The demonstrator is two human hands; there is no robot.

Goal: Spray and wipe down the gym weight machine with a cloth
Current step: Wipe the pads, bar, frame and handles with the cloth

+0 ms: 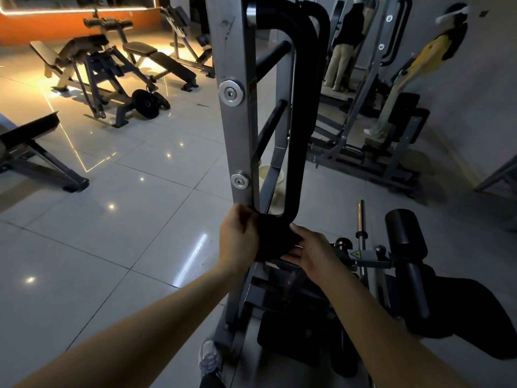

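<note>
A grey steel weight machine upright (237,130) with two round bolts rises in the middle, with a thick black padded bar (302,107) curving beside it. At the foot of that bar a dark cloth (272,236) is bunched between both hands. My left hand (237,236) grips the cloth from the left, against the upright. From the right, my right hand (310,247) holds the same cloth with curled fingers. No spray bottle is in view.
Black roller pads (405,233) and a chrome peg (361,219) stand to the right. Benches and a plate-loaded machine (112,71) fill the far left on the glossy tiled floor. A pale bucket (272,180) sits behind the upright. A mirror at right reflects people. My shoe (209,359) is below.
</note>
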